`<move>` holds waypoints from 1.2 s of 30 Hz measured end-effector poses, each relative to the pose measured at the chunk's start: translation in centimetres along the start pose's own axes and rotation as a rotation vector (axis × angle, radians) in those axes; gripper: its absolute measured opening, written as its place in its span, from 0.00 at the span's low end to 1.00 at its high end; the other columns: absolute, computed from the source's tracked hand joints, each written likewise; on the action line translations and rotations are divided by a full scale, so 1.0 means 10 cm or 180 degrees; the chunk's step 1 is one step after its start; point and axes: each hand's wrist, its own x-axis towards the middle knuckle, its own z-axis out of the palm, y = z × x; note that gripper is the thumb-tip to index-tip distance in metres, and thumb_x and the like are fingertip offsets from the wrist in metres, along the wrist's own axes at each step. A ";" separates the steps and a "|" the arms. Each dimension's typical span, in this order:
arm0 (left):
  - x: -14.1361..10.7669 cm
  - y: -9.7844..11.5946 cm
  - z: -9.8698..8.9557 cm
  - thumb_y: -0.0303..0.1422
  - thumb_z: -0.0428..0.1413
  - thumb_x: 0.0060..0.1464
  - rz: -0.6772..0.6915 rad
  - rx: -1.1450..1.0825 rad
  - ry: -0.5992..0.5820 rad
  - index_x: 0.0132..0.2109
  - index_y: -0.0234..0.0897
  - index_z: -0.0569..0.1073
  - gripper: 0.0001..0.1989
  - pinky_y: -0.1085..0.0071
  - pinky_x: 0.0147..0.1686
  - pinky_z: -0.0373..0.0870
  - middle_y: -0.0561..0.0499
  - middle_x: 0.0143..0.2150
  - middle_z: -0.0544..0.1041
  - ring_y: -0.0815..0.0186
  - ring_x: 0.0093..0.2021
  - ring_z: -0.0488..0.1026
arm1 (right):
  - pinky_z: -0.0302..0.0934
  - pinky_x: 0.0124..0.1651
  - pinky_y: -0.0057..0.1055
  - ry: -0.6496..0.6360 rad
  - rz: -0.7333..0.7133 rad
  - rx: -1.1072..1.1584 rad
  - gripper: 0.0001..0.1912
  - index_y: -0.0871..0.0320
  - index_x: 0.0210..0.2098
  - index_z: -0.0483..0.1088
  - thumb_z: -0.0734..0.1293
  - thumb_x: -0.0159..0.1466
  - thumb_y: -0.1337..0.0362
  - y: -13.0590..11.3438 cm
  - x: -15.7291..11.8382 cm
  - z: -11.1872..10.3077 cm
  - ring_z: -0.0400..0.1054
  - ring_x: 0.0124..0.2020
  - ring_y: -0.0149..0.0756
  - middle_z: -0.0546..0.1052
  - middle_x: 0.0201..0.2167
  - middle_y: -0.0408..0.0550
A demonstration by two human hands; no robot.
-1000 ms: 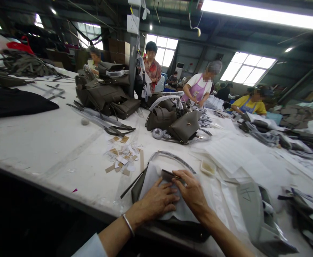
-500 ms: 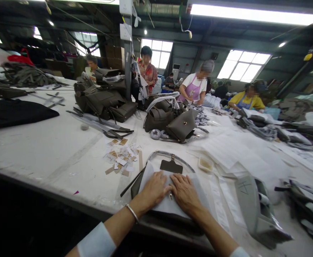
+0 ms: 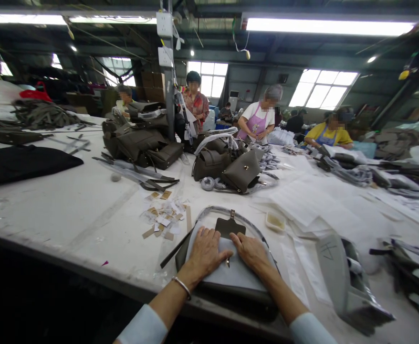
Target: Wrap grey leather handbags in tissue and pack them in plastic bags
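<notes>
A dark olive handbag (image 3: 238, 292) lies at the table's front edge, with a pale protective sheet (image 3: 213, 273) over its front. Flat on the sheet's left part rests my left hand (image 3: 207, 253), fingers spread, a bracelet at the wrist. My right hand (image 3: 250, 249) is on the upper right of the sheet, its fingers bent near the dark flap tab (image 3: 231, 226); what they hold, if anything, is hidden. Between the hands a small metal clasp (image 3: 227, 262) shows through the sheet. The wrapped handle (image 3: 257, 223) arches behind the tab.
Beyond the bag are paper tags (image 3: 162, 217), a small tray (image 3: 276, 221), loose straps (image 3: 141, 174) and piled handbags (image 3: 243, 169). A grey bag part (image 3: 333, 272) lies at right, black cloth (image 3: 26, 162) at far left. Several people work behind the table.
The sheet now lies closer to the bag's shape, with its right side drawn in. My right hand has bent its fingers near the tab; my left hand has shifted slightly left.
</notes>
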 end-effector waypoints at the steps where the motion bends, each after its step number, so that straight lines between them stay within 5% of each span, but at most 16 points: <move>1: 0.00 0.00 0.01 0.55 0.55 0.55 0.0001 0.0018 0.0010 0.45 0.33 0.72 0.27 0.49 0.60 0.54 0.44 0.43 0.74 0.53 0.49 0.69 | 0.59 0.37 0.34 0.0085 0.0101 0.0107 0.21 0.53 0.37 0.71 0.51 0.72 0.52 0.02 0.01 0.04 0.75 0.32 0.41 0.79 0.28 0.48; 3: 0.01 0.01 0.02 0.55 0.55 0.55 0.0029 0.0050 0.0014 0.45 0.33 0.71 0.27 0.49 0.60 0.54 0.44 0.43 0.74 0.53 0.49 0.69 | 0.61 0.40 0.36 0.0478 0.0214 0.0366 0.20 0.55 0.43 0.70 0.52 0.71 0.51 0.07 0.03 0.14 0.75 0.36 0.42 0.79 0.33 0.50; 6: 0.01 0.00 0.03 0.51 0.54 0.58 0.0105 0.0085 -0.0020 0.44 0.34 0.72 0.23 0.50 0.61 0.53 0.45 0.43 0.74 0.53 0.49 0.69 | 0.61 0.54 0.42 0.1208 0.0230 0.0691 0.26 0.60 0.59 0.61 0.55 0.68 0.50 0.15 0.07 0.28 0.67 0.55 0.47 0.72 0.54 0.58; 10: 0.00 -0.02 0.04 0.43 0.51 0.63 0.0206 0.0114 -0.0029 0.45 0.35 0.72 0.16 0.51 0.62 0.52 0.46 0.43 0.75 0.55 0.49 0.69 | 0.52 0.64 0.48 0.1120 0.0310 0.1189 0.38 0.66 0.65 0.54 0.61 0.63 0.49 0.22 0.14 0.34 0.55 0.65 0.52 0.62 0.64 0.63; 14: 0.00 -0.05 0.06 0.38 0.50 0.64 0.0197 0.0038 0.0008 0.49 0.35 0.70 0.13 0.52 0.62 0.53 0.45 0.44 0.75 0.56 0.50 0.69 | 0.59 0.59 0.46 0.0928 0.0334 0.2285 0.40 0.61 0.66 0.54 0.63 0.61 0.47 0.25 0.12 0.19 0.67 0.55 0.47 0.72 0.54 0.56; 18: 0.00 -0.10 0.11 0.30 0.48 0.64 0.0036 -0.0169 0.0050 0.48 0.33 0.69 0.09 0.54 0.61 0.57 0.44 0.44 0.76 0.57 0.48 0.71 | 0.61 0.52 0.38 0.0931 -0.0171 0.2924 0.24 0.56 0.48 0.74 0.58 0.67 0.46 0.23 -0.01 0.05 0.70 0.45 0.42 0.77 0.41 0.49; 22: 0.02 -0.15 0.18 0.21 0.43 0.60 -0.0301 -0.0580 0.0236 0.44 0.34 0.67 0.11 0.57 0.56 0.64 0.44 0.40 0.75 0.58 0.45 0.73 | 0.60 0.44 0.33 0.0826 -0.0563 0.2615 0.24 0.56 0.29 0.75 0.58 0.68 0.47 0.16 -0.10 0.03 0.68 0.37 0.38 0.75 0.31 0.47; 27: 0.05 -0.23 0.18 0.19 0.42 0.57 -0.0755 -0.1462 0.0781 0.45 0.36 0.65 0.13 0.62 0.46 0.72 0.46 0.40 0.73 0.62 0.42 0.73 | 0.54 0.40 0.33 0.0814 -0.1062 0.1732 0.22 0.56 0.21 0.69 0.63 0.66 0.49 0.10 -0.12 0.06 0.62 0.29 0.34 0.69 0.21 0.41; 32: -0.06 -0.21 -0.01 0.17 0.42 0.54 0.0246 -0.2085 0.0940 0.47 0.38 0.69 0.19 0.61 0.56 0.67 0.46 0.49 0.73 0.63 0.55 0.69 | 0.53 0.43 0.34 0.0877 -0.1322 0.1293 0.18 0.56 0.22 0.67 0.69 0.62 0.52 0.06 -0.16 0.07 0.62 0.32 0.34 0.69 0.23 0.41; 36: -0.18 -0.15 -0.07 0.17 0.44 0.55 0.0959 -0.2113 0.0509 0.37 0.38 0.73 0.16 0.68 0.47 0.71 0.49 0.40 0.77 0.66 0.45 0.74 | 0.53 0.44 0.35 0.0872 -0.1432 0.1095 0.17 0.55 0.23 0.66 0.70 0.62 0.53 0.03 -0.18 0.06 0.62 0.33 0.35 0.69 0.25 0.41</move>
